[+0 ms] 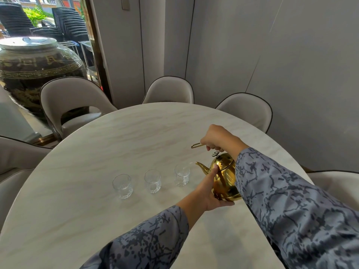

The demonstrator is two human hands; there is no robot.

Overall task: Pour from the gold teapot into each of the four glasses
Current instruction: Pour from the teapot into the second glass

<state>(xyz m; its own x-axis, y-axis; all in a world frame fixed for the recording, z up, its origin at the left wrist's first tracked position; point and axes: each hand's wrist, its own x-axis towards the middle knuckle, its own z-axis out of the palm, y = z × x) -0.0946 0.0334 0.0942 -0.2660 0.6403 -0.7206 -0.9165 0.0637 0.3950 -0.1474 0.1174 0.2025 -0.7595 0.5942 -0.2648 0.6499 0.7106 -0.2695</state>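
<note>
Head view: the right hand (214, 139) is closed around the wire handle (197, 145) of the gold teapot (226, 177), knuckles up, directly above the black lid knob (215, 153). The left hand (210, 189) is spread open against the pot's near-left flank, one finger reaching up toward the lid seam and the thumb tucked under the base, so the pot is cradled rather than pinched. The pot is tilted to the left, its spout (202, 167) just beside and slightly above the rim of the right-hand glass (182, 174), and a thin clear stream appears to be arcing into it; some liquid seems to lie in the bottom.

The pour is judged to be best governed by the right wrist, with the supporting hand used only to steady the tilt. The spout should be kept close over the rim, and the pot levelled before it is moved along.

Only three glasses can be made out: the middle glass (152, 181) and the left-hand glass (122, 186) stand in a row to the left, apparently empty, nearer the table's near edge than its far edge. A fourth may be hidden behind the pot or the arms; that cannot be told. The marble table (136, 133) is ringed by pale chairs (168, 90).
</note>
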